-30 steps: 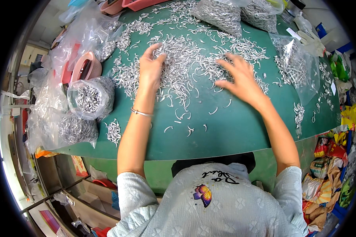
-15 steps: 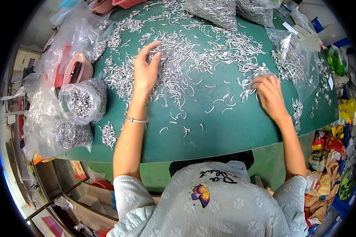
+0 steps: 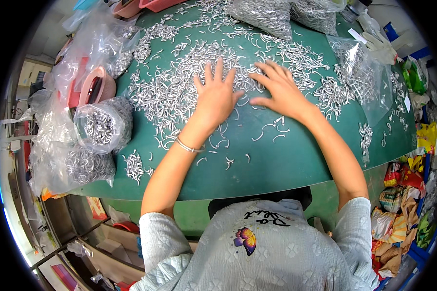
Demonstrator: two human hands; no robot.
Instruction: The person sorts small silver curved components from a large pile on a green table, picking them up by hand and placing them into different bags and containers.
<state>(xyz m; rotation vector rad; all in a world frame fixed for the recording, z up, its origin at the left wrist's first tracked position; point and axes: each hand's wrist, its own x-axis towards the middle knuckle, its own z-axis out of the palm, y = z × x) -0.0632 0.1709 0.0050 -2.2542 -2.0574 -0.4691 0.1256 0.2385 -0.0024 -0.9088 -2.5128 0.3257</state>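
Loosely splayed fingers [image 3: 218, 72] overlie silvery, crescent-shaped pieces [image 3: 172, 92].

Head-worn fisheye view (left of a pair), facing down, near above green table [image 3: 267, 174], bent rim hard to read

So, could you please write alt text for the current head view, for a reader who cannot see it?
A person's left hand and right hand are spread over small curved silvery pieces scattered across a green table. Clear plastic bags holding silvery pieces lie along its left, right and far sides.
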